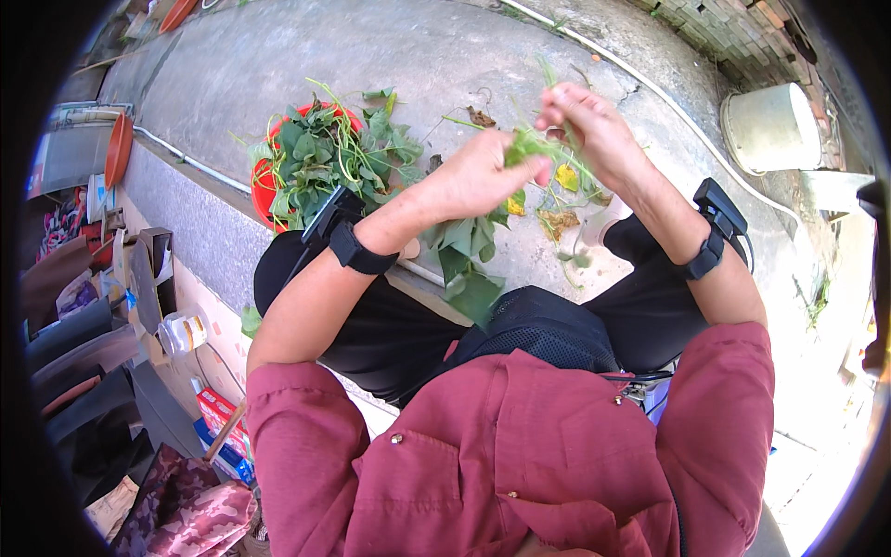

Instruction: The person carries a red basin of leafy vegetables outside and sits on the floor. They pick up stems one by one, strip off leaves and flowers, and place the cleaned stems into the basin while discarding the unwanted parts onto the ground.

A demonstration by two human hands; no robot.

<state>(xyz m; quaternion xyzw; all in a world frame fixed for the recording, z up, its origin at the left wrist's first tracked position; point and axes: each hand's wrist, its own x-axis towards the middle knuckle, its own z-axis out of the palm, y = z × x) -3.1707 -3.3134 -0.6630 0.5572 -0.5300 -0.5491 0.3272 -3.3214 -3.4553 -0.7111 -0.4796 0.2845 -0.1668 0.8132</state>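
My left hand is closed around a bunch of green leafy stems, whose broad leaves hang down over my lap. Just right of it and a little higher, my right hand pinches a thin green strand between thumb and fingers; motion blurs the fingertips. To the left, a red plastic basin is heaped with leafy green vines, some spilling over its right side. Under my hands, yellow leaves, a dry brown leaf and loose stems lie scattered on the concrete.
A pale hose crosses the concrete ground towards a whitish bucket at the right. Along the left side stand a clear plastic jar, cartons and cloth items. A low step with a pipe runs beside the basin. My knees frame the work area.
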